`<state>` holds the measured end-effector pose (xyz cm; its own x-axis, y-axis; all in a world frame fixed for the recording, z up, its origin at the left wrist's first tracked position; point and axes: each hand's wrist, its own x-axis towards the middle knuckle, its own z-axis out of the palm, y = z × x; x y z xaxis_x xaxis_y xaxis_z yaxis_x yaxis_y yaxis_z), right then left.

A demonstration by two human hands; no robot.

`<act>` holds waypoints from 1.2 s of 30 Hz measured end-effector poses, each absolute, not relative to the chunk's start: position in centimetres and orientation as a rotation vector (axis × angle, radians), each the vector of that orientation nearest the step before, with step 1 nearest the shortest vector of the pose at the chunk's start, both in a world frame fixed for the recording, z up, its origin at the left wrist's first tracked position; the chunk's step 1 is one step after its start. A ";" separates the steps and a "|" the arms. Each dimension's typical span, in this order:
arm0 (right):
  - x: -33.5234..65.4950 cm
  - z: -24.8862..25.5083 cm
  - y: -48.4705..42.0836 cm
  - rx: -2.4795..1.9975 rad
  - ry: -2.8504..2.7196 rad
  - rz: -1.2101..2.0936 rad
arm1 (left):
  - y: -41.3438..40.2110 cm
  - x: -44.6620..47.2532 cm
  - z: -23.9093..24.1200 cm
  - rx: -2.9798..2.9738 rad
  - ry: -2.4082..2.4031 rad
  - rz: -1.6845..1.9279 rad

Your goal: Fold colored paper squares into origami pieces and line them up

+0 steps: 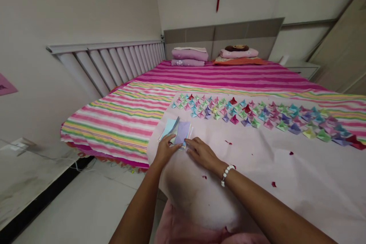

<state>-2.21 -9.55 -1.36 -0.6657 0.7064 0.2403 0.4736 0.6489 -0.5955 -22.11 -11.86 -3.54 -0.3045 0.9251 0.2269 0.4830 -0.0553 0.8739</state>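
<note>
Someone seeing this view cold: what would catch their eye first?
Probably the rows of small folded paper pieces in many colours, along the far side of the pale sheet. Next, nearer and to the left, the left hand and right hand, both at a stack of coloured paper slips. The boldly striped bedcover stretches beyond.

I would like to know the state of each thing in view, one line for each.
Coloured papers: stacked loosely, one sheet raised
Left hand: touching the papers, grip unclear
Right hand: fingertips at the papers' edge
Paper shapes: folded, set out in rows
Pale sheet: spread, lightly creased
Red scraps: scattered
Lilac bedding: folded, piled
</note>
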 end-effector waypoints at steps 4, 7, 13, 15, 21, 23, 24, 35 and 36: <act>-2.4 -1.5 -9.4 -0.925 -2.416 0.681 | -11.9 -22.1 -3.5 1.498 1.781 1.336; -2.4 -1.7 -9.4 -0.921 -2.412 0.676 | -12.0 -22.1 -3.5 1.492 1.783 1.333; -2.3 -1.7 -9.5 -0.910 -2.423 0.668 | -12.0 -22.0 -3.3 1.487 1.796 1.308; -2.3 -1.5 -9.5 -0.909 -2.432 0.666 | -12.0 -22.0 -3.2 1.492 1.801 1.302; -2.5 -0.6 -9.5 -0.900 -2.466 0.647 | -12.1 -22.0 -3.0 1.526 1.818 1.298; -2.6 -0.3 -9.5 -0.905 -2.476 0.638 | -12.1 -22.0 -3.0 1.541 1.827 1.300; -2.7 -0.2 -9.5 -0.909 -2.480 0.633 | -12.1 -22.0 -3.0 1.549 1.832 1.300; -4.4 0.6 -8.8 -1.074 -2.365 0.733 | -12.1 -21.9 -3.3 1.664 1.884 1.313; -4.8 0.5 -8.5 -1.110 -2.329 0.779 | -12.0 -21.9 -3.3 1.675 1.890 1.317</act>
<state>-4.77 -8.46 0.51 -0.5793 0.8018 0.1470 0.5517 0.5184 -0.6533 -21.91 -12.04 -3.33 -0.2802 0.8975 0.3406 0.6303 -0.0956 0.7704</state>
